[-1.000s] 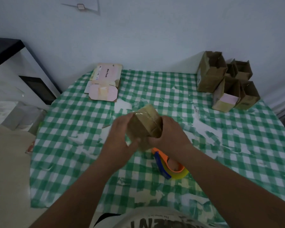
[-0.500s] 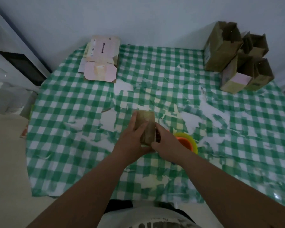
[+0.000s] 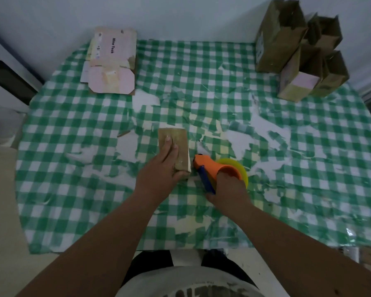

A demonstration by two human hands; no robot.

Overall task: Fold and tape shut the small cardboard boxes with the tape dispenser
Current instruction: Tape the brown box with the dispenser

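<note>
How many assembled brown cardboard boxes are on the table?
5. One brown cardboard box under the left hand; four in the far right corner: tall box, rear box, pink-faced box, rightmost box. Others possibly hidden.

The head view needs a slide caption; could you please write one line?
Left hand presses a small cardboard box onto the checked tablecloth; right hand grips the orange tape dispenser beside it.

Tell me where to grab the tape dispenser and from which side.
Grip the tape dispenser by its blue handle, coming from the near side, as the right hand does: the handle trails toward the person, while the orange nose points at the box.
</note>
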